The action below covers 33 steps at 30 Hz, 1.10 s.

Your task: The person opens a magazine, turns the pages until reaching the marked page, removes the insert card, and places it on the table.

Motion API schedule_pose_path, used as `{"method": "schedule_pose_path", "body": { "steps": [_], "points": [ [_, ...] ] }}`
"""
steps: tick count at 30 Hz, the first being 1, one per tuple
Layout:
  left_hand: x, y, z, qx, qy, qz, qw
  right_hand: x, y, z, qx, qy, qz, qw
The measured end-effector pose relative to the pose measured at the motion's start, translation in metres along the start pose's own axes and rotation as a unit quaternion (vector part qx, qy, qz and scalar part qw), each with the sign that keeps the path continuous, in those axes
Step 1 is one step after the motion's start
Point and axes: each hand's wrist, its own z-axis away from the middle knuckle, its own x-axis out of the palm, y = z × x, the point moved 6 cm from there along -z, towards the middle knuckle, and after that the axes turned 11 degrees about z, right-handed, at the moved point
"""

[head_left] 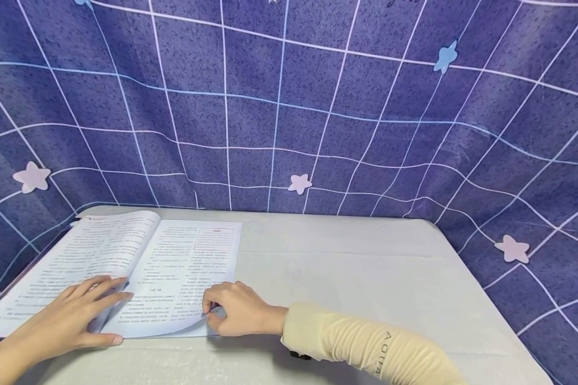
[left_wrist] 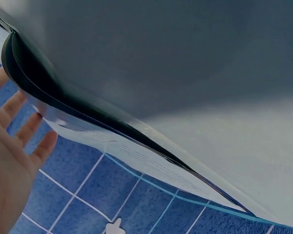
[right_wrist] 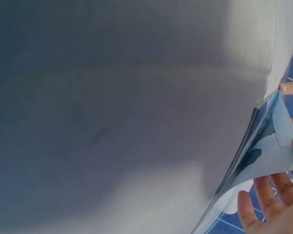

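Note:
An open book lies on the table's left side, its right page printed with text and a framed box near the top. The left page bulges up toward the spine. My left hand rests over the lower part of the left page, fingers extended toward the spine and thumb at the bottom edge. At the right page's lower corner, my right hand pinches the paper between thumb and fingers. That corner curls up from the sheet under it. In the right wrist view the lifted leaf bends away from the pages below.
A pale cloth covers the table, which reaches well to the right of the book. A blue-purple curtain with a line grid and stars hangs behind and at both sides. My right forearm's cream sleeve crosses the front.

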Motion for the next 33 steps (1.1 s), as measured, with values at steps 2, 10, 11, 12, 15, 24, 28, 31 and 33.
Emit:
{"method": "schedule_pose_path", "body": {
  "steps": [2,10,11,12,15,24,28,31,33],
  "points": [
    [0.000,0.001,0.000,0.005,0.004,-0.002,1.0000,0.000,0.001,0.000,0.003,0.000,0.003,1.000],
    [-0.002,0.006,-0.004,-0.001,0.003,-0.005,1.0000,-0.004,0.002,-0.001,0.005,0.028,0.020,0.999],
    [-0.002,0.007,-0.005,-0.003,0.002,-0.007,1.0000,-0.005,0.003,-0.001,0.005,0.034,0.024,0.999],
    [-0.003,0.007,-0.006,-0.005,0.002,-0.010,0.9999,-0.006,0.002,-0.001,0.005,0.040,0.027,0.999],
    [-0.003,0.008,-0.006,-0.013,-0.003,-0.016,0.9998,-0.009,0.002,-0.001,0.009,0.056,0.038,0.998],
    [-0.003,0.011,-0.008,-0.023,-0.010,-0.019,0.9995,-0.014,0.001,-0.001,0.009,0.080,0.048,0.996],
    [-0.003,0.011,-0.009,-0.025,-0.010,-0.021,0.9994,-0.015,0.001,0.000,0.009,0.088,0.048,0.995],
    [-0.003,0.011,-0.009,-0.026,-0.012,-0.022,0.9993,-0.015,0.001,-0.001,0.008,0.091,0.049,0.995],
    [-0.002,0.010,-0.008,-0.028,-0.015,-0.021,0.9993,-0.015,0.001,-0.001,0.007,0.092,0.049,0.995]
  ]
}}
